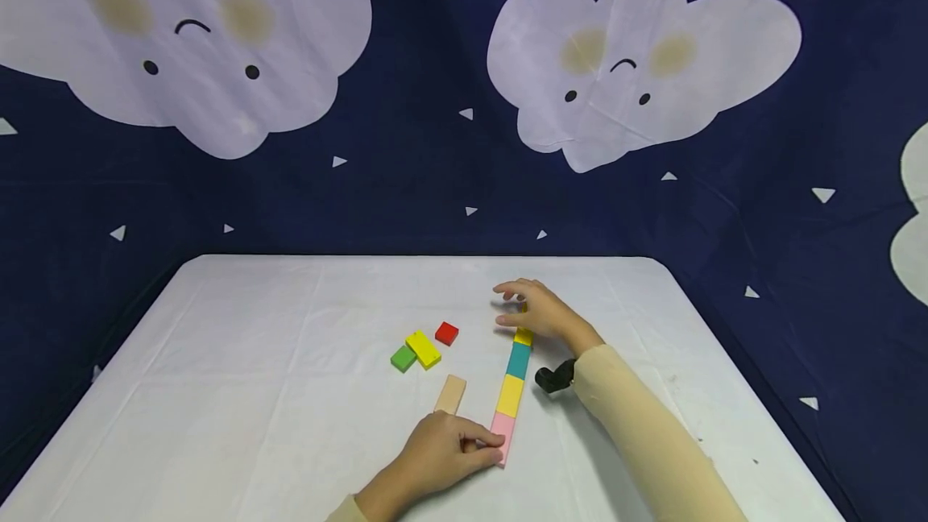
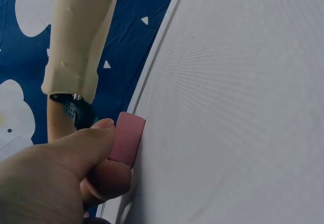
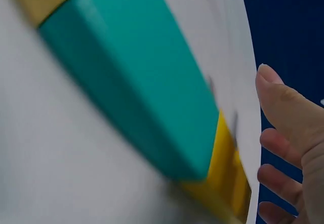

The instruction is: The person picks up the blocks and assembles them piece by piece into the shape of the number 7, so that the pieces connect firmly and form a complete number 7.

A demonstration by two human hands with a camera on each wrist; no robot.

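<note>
A row of blocks runs away from the near side in the head view. A pink block is at its near end, then come a yellow block, a teal block and more yellow partly behind my right hand. My left hand holds the pink block at its near end between thumb and curled finger. Above the far end of the row, my right hand has its fingers spread apart. In the right wrist view nothing lies between that hand's thumb and fingers.
A wooden block lies beyond my left hand, partly covered by it. Farther off are a green block, a yellow block and a red block. The white table ends at a dark cloud-print cloth.
</note>
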